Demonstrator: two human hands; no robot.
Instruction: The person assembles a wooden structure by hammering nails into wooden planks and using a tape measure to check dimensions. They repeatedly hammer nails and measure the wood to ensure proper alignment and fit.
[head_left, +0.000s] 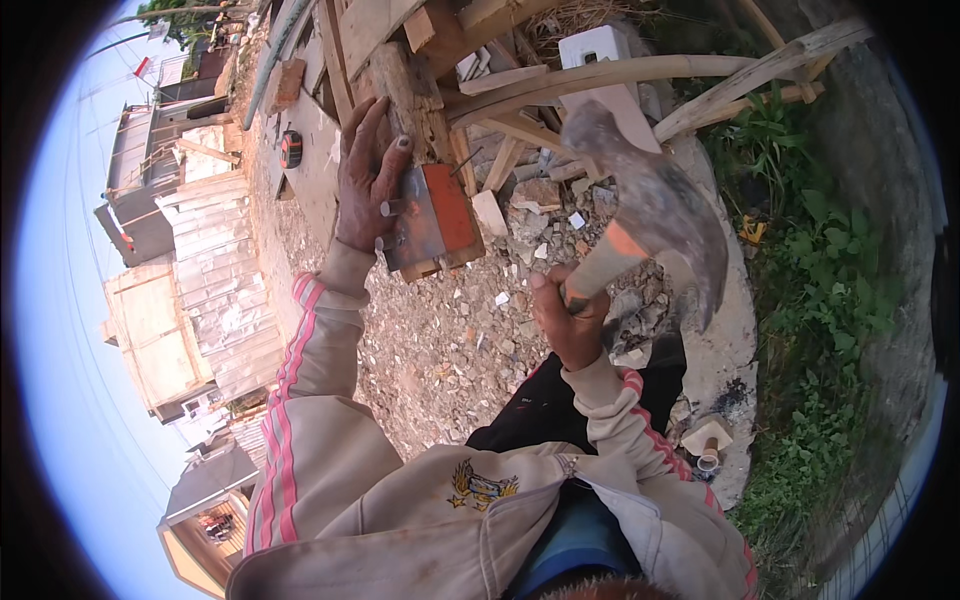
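Plainly, in the head view, both bare hands are raised over a stony work area. The left hand (368,185) lies along the side of a weathered, rough-edged wooden beam (400,88), its fingers stretched out and slightly spread rather than curled; whether any of them press underneath cannot be told. Just beside its thumb, at the near end of the beam, sits a box-like grey metal block with an orange face (449,212). Two short, round metal pegs (391,208) stick out from the block's left side, close to the wrist, and a thin dark nail (466,161) juts up at a slant near its upper right corner.

The right hand (573,318) has its fingers wrapped around the lower handle of a large steel-headed hammer with a pale, orange-marked handle (672,190). The hammer's head is raised, blurred, and apart from both nail and block.

To the left of the beam, a red and black tape measure (290,149) rests on a flat greyish board (318,178). Pale rubble (430,345) covers the ground below the hands. On the right, a concrete ledge (735,375) borders leafy green plants (815,270), and a small clear cup (709,458) stands near the right sleeve (640,430).
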